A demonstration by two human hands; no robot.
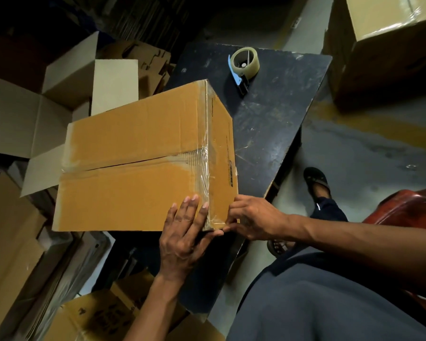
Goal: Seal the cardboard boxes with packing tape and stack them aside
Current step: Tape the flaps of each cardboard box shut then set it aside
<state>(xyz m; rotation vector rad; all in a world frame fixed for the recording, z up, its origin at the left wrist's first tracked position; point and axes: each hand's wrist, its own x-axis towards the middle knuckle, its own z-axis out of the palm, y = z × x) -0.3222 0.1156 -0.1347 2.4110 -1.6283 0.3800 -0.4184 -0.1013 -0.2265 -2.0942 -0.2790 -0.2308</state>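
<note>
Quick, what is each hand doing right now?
Left hand: open, fingers flat, pressing the clear tape on top of the brown cardboard box.
Right hand: fingers curled at the box's near corner, pinching the tape edge there.

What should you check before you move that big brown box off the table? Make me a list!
1. Tape along the right top edge of the cardboard box stuck down: ok; left hand presses flat on it.
2. Corner tape finished: cannot tell; right hand pinches it there.
3. Middle seam taped all the way: not ok; a gap shows between the flaps.
4. Tape dispenser out of the way: ok; it lies apart on the dark table.
5. Both hands free to lift: not ok.
</note>
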